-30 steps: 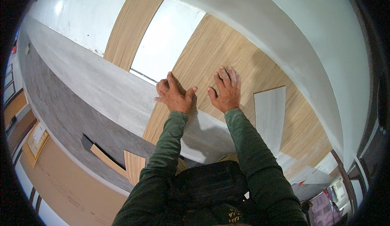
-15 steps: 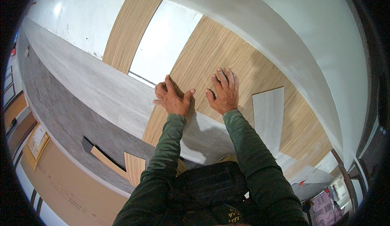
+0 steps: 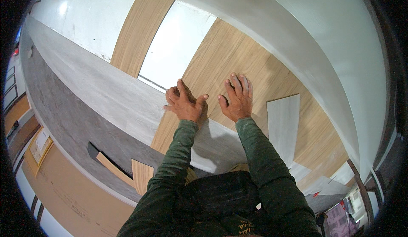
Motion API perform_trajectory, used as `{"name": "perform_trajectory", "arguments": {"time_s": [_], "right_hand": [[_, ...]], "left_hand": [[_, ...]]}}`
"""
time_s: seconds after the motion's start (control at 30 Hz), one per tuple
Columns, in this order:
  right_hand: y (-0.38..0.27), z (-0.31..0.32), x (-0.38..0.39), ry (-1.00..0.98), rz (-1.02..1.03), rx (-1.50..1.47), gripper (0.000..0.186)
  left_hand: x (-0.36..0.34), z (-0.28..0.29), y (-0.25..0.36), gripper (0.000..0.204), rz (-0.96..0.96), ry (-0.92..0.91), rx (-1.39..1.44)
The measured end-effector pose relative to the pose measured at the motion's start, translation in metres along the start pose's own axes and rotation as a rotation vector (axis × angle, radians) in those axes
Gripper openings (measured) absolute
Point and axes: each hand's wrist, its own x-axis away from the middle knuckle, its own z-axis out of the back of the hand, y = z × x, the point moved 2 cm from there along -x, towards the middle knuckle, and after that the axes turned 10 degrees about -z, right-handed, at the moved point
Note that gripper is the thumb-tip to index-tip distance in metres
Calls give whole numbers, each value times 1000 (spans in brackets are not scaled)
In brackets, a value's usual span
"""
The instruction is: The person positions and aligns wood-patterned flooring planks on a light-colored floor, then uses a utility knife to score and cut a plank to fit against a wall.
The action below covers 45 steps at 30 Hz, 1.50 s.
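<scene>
The left hand (image 3: 185,105), half-curled, and right hand (image 3: 239,101), splayed, are rested ungripping on wood-look planks (image 3: 238,45) near the white strip (image 3: 176,41); pressing seems underway, even pressure being called for.

Slight displacement of the head view, referred to the loose grey offcut (image 3: 283,122). The offcut lies lower in view than at either earlier moment, and a little farther right than half a second ago. The left hand (image 3: 185,107) and right hand (image 3: 239,105), both left of the offcut, shift down and right with it over that last half second. The separate wood-toned plank (image 3: 142,32), farther left and above the offcut, shifts mainly rightward, indicating a small camera movement.
</scene>
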Motion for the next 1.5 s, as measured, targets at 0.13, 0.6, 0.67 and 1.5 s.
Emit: {"name": "perform_trajectory", "arguments": {"time_s": [0.13,0.6,0.67,1.5], "right_hand": [[-2,1,0,-27,-11,15,55],[1,2,-1,-20,-15,2,57],[1,3,-1,-12,-5,2,57],[4,-16,2,200,160,15,48]], "left_hand": [[0,-3,-5,113,-21,25,16],[-2,-6,-3,114,-24,13,0],[0,-6,0,111,-114,163,-79],[78,4,-74,117,-155,163,41]]}}
